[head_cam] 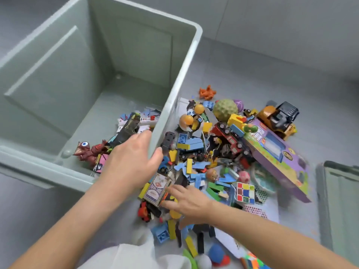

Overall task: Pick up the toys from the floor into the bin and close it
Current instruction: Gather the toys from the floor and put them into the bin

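the left hand (pixel 132 164) is clamped on the bin (pixel 186 74) rim near its front right corner, thumb outside. the right hand (pixel 187 204) lies with fingers spread apart on the toy pile (pixel 213 152), which sits on the floor (pixel 252 70) just beside the bin, its fingertips touching a card box (pixel 157 189). a red dragon (pixel 87 150) lies inside the bin.

Pale green bin (pixel 58 84), open, few toys (pixel 87 150) inside, colourful toy heap (pixel 219 152) beside it, possibly lid (pixel 342 206) at right.
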Motion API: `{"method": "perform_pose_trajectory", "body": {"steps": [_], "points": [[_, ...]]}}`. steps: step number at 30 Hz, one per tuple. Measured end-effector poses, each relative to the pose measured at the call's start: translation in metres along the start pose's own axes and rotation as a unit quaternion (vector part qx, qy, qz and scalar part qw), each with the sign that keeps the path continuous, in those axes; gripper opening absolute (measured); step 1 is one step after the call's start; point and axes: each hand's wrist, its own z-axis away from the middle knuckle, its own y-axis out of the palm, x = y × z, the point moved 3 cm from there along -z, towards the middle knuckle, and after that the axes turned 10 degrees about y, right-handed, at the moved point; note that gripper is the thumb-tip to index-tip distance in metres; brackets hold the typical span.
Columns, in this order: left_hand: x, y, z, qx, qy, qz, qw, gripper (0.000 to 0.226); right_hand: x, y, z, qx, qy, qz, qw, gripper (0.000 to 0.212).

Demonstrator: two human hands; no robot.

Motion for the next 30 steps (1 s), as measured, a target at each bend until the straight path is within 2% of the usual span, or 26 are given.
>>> {"method": "perform_pose_trajectory", "body": {"steps": [3, 7, 10, 13, 15, 19, 22, 24, 25, 27, 28, 30], "points": [[-0.002, -0.001, 0.0, -0.005, -0.005, -0.003, 1.0, 0.025, 0.032, 0.016, -0.026, -0.003, -0.039, 0.077, 0.996, 0.09], [0.0, 0.0, 0.002, -0.003, -0.016, -0.011, 1.0, 0.025, 0.026, 0.015, -0.056, 0.038, 0.001, 0.136, 0.99, 0.078], [0.0, 0.0, 0.002, -0.002, -0.018, -0.009, 1.0, 0.023, 0.019, 0.008, -0.065, 0.041, 0.005, 0.17, 0.985, 0.058], [0.0, 0.0, 0.002, -0.002, -0.017, -0.005, 1.0, 0.022, 0.013, -0.005, -0.066, 0.05, -0.004, 0.175, 0.983, 0.047], [0.0, -0.001, 0.002, -0.004, -0.018, -0.001, 1.0, 0.022, 0.006, -0.01, -0.068, 0.018, -0.02, 0.174, 0.984, 0.045], [0.0, -0.001, 0.002, -0.004, -0.014, 0.003, 1.0, 0.022, -0.013, -0.027, -0.062, -0.106, -0.073, 0.06, 0.99, 0.045], [0.0, -0.001, 0.002, -0.004, -0.008, 0.008, 1.0, 0.021, -0.027, -0.049, -0.042, -0.18, -0.024, -0.092, 0.979, 0.038], [0.001, -0.001, 0.002, -0.001, -0.009, 0.013, 1.0, 0.022, -0.041, -0.069, -0.021, -0.233, 0.056, -0.233, 0.942, 0.037], [0.001, -0.001, 0.002, 0.002, -0.011, 0.016, 1.0, 0.022, -0.053, -0.08, -0.009, -0.25, 0.101, -0.324, 0.907, 0.038], [0.001, -0.002, 0.002, 0.004, -0.01, 0.019, 1.0, 0.022, -0.075, -0.105, 0.014, -0.261, 0.163, -0.509, 0.804, 0.047], [0.001, -0.002, 0.002, 0.005, -0.008, 0.018, 1.0, 0.022, -0.084, -0.121, 0.026, -0.273, 0.179, -0.562, 0.759, 0.053], [0.001, -0.001, 0.002, 0.002, -0.005, 0.014, 1.0, 0.022, -0.096, -0.156, 0.046, -0.315, 0.195, -0.581, 0.725, 0.055]]}}
